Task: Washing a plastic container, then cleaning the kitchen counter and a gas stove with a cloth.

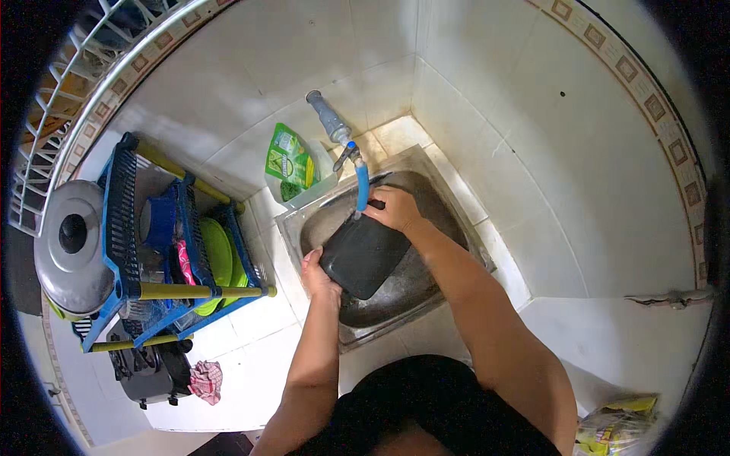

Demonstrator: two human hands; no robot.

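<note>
A dark, rounded rectangular container (365,256) is held tilted over the stainless steel sink (393,336). My left hand (319,273) grips its left edge. At its upper edge, my right hand (394,208) has its fingers bent just under the faucet; whether they pinch the rim or something small cannot be told. The blue hose end (363,188) of the faucet (331,118) points down beside my right fingers, and a little water shows below it. What lies beneath the container is hidden.
A translucent tub (319,194) holding a green detergent pouch (290,159) stands behind the sink. To the left are a blue dish rack (122,228) with green plates (217,251) and a metal lid (74,245), a black appliance (154,376) and a checkered cloth (206,382). Tiled walls enclose the corner.
</note>
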